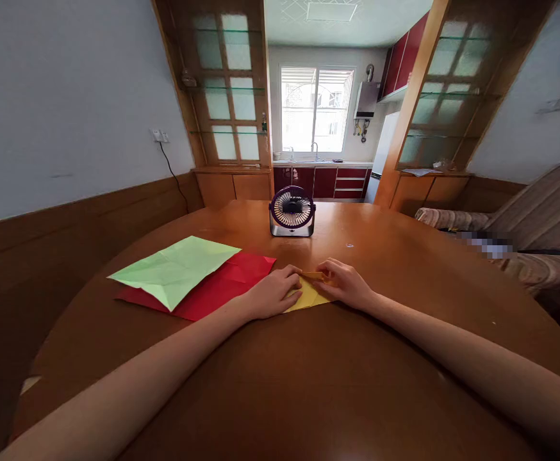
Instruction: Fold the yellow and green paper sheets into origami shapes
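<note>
One folded yellow paper sheet (311, 297), central between the brown wooden worktop's (280, 384) side edges, is touched by the left hand (274, 293) (grip unclear) and pinched by the right hand's (350, 282) fingers; presumably light, easily creased, best gripped along folds.

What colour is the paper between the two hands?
The paper is yellow, as the head view shows best.
</note>
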Demonstrator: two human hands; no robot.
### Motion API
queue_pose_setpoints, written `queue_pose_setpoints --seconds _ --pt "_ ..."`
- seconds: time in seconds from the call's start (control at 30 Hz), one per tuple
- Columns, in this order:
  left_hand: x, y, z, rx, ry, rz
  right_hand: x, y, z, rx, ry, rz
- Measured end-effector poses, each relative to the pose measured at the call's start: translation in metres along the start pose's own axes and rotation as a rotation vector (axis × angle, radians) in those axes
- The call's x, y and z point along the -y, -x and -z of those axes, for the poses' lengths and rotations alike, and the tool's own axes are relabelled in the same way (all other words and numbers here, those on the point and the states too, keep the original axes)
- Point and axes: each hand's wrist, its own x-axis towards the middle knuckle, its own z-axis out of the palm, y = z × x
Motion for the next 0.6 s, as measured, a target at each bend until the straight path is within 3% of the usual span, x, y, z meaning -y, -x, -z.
queue_pose_setpoints --seconds 0.2,0.33,0.6 --pt "0.0005 -0.0001 -0.001 -0.004 0.021 0.0 0.0 -0.0006 -0.0033 -0.02 0.197 0.25" --pt "-0.0015 -0.001 0.0012 0.005 0.031 0.002 -0.0017 -0.0002 -0.0017 0.039 0.391 0.404" --pt "0.0014 -0.0003 -0.0009 0.009 0.033 0.009 -0.0001 -0.0024 -0.0016 0.117 0.446 0.492"
